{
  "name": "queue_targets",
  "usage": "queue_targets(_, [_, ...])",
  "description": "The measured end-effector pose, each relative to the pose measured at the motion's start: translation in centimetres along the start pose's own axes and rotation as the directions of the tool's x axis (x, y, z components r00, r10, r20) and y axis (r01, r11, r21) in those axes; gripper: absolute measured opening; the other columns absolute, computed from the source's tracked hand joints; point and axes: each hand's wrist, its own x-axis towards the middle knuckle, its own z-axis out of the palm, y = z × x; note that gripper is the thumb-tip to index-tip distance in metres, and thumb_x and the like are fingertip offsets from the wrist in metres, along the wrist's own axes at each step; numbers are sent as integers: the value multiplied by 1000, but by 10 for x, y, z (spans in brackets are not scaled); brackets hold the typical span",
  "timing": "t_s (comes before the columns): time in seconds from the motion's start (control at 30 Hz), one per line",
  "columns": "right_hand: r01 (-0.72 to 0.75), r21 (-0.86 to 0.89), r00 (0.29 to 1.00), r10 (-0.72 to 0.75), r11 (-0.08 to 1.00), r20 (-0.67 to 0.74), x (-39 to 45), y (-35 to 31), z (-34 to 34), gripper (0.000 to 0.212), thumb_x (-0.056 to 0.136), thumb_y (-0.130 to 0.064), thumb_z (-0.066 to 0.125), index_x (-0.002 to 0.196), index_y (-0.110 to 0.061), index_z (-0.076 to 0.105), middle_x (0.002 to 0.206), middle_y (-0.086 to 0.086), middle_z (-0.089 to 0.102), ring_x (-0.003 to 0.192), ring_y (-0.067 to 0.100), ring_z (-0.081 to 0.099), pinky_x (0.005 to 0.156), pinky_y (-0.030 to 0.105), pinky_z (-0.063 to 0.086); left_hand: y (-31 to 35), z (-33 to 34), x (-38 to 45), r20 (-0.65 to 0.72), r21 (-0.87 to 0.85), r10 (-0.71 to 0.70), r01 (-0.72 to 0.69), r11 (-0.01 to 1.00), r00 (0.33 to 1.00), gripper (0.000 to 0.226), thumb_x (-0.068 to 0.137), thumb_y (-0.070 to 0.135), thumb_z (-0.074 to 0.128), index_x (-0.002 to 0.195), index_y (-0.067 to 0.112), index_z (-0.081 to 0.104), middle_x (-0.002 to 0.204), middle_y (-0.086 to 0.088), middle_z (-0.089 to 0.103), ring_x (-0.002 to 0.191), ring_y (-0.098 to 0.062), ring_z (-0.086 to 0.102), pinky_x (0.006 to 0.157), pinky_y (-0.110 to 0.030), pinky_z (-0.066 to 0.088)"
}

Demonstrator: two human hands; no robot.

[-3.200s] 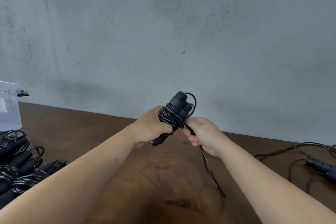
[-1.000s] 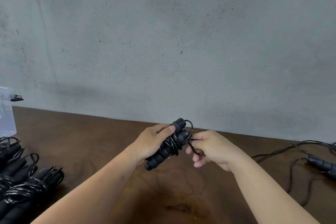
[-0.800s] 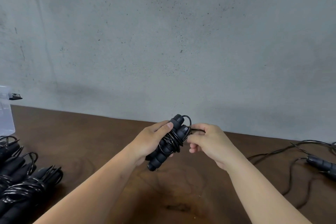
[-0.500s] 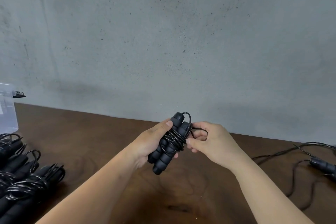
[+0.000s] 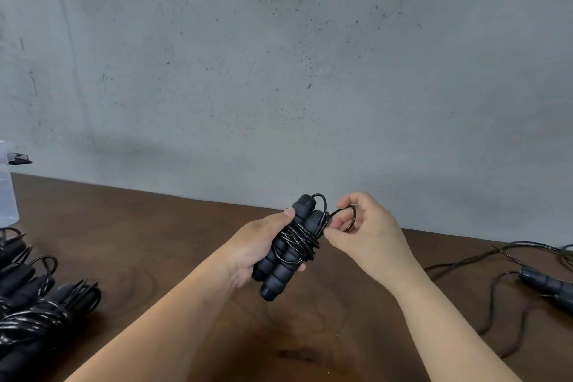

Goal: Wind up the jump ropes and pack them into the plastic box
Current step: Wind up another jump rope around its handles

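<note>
Between two hands (image 5: 257,248), one wound rope (image 5: 291,245)

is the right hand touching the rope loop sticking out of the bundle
Touching. The head view shows the right hand with the rope loop round its fingers.

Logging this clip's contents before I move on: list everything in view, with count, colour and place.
held rope: one, black, cord wound round its paired handles, above table centre
wound ropes: several, count unclear, black, piled at table's left edge
loose rope: at least one, black, unwound, table's right
box: one, clear plastic, far left, mostly cut off
table: one, dark brown wood
wall: grey concrete, behind table
left hand: grips held rope's handles
right hand: pinches a small cord loop beside the handles' tops
</note>
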Motion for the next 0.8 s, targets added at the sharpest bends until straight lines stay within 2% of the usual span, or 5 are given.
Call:
queue_targets(0.13, [-100, 302, 993, 77, 948, 89, 5, 5, -2, 45, 73, -12, 85, 110, -28, 64, 88, 1, 70, 77, 13, 67, 82, 32, 57, 0, -1, 0, -15, -47, -14, 13, 999, 1000, 44, 94, 46, 55, 116, 9, 64, 97, -21, 73, 74, -37, 70, 77, -43, 58])
queue_targets(0.33, [-8, 134, 1000, 7, 991, 4, 6, 8, 3, 26, 88, -29, 71, 114, -34, 67, 100, -11, 62, 70, -3, 59, 72, 7, 45, 1, 2, 0, -52, -62, -29, 26, 998, 998, 44, 93, 47, 56, 110, 8, 68, 95, -22, 73, 73, -35, 70, 85, -48, 54])
queue_targets(0.47, [-60, 125, 998, 56, 990, 38, 7, 12, 4, 20, 96, -27, 61, 114, -27, 70, 71, -8, 66, 60, -1, 62, 63, 5, 43, 3, -1, -1, -52, -56, -25, 22, 998, 998, 44, 93, 47, 56, 108, 7, 68, 93, -22, 73, 71, -35, 70, 84, -47, 55])
queue_targets(0.63, [-59, -158, 990, 78, 986, 118, 11, 8, 0, 17, 99, -27, 54, 95, -29, 71, 74, -1, 69, 60, 4, 64, 56, 12, 46, 0, 1, -6, 12, -27, -4, 4, 1000, 1000, 44, 96, 43, 54, 118, 6, 63, 97, -24, 72, 72, -36, 69, 69, -40, 60])
queue_targets(0.8, [206, -557, 973, -111, 804, 200, 14, 2, -1, 28, 99, -15, 50, 71, -12, 53, 73, 4, 51, 68, 25, 50, 56, 31, 34, -3, 5, -9, 41, 56, 25, -28, 998, 999, 42, 95, 43, 56, 118, 9, 63, 101, -26, 71, 79, -40, 68, 78, -47, 58])
